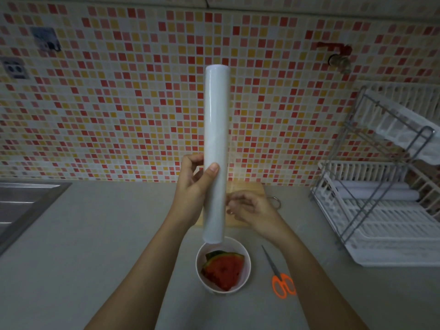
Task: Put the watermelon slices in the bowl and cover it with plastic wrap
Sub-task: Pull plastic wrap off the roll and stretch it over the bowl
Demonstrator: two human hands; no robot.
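Note:
A long white roll of plastic wrap (216, 129) stands upright in the air above the counter, gripped near its lower part by my left hand (194, 186). Just right of the roll, my right hand (250, 209) has its fingertips pinched together at the roll's side; a faint clear edge of film seems to run from the roll to those fingers. Below the roll's bottom end sits a white bowl (245, 275) holding red watermelon slices (223, 270) with green rind.
Orange-handled scissors (279, 278) lie right of the bowl. A wooden cutting board (247, 190) lies behind my hands. A white dish rack (381, 210) stands at the right, a steel sink (21, 206) at the left. A mosaic tile wall rises behind the counter.

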